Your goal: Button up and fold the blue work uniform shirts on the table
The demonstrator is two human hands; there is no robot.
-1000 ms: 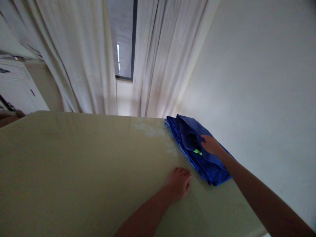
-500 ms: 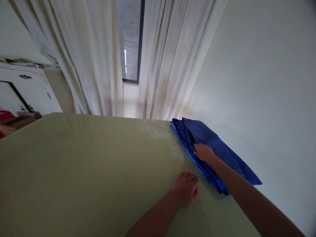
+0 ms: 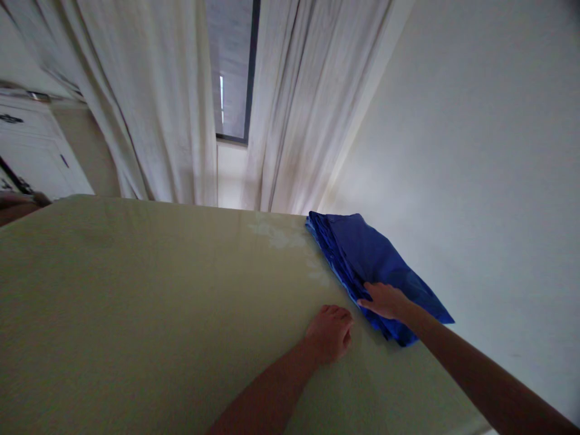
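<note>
A stack of folded blue cloth [image 3: 371,248] lies along the right side of the table, by the wall. Its left edge shows several layers, some a lighter blue. My right hand [image 3: 385,300] rests on the cloth near that layered edge, thumb and fingers apart and stretched out over it. To the left of the stack, my left hand [image 3: 330,333] sits on the table with its fingers curled in, apart from the cloth. Nothing shows in its grasp.
The table [image 3: 181,290] has a pale yellow-green cover with light leaf shapes near the stack. Behind it hang long pale curtains [image 3: 163,103] beside a narrow window [image 3: 232,72]. A white cabinet [image 3: 36,142] stands at the far left, and a bare wall [image 3: 475,169] rises at right.
My right hand has slid along the cloth's edge towards me. The top layer lies flatter, and its right corner is drawn in. The view has shifted slightly; my left hand stays curled on the table.
</note>
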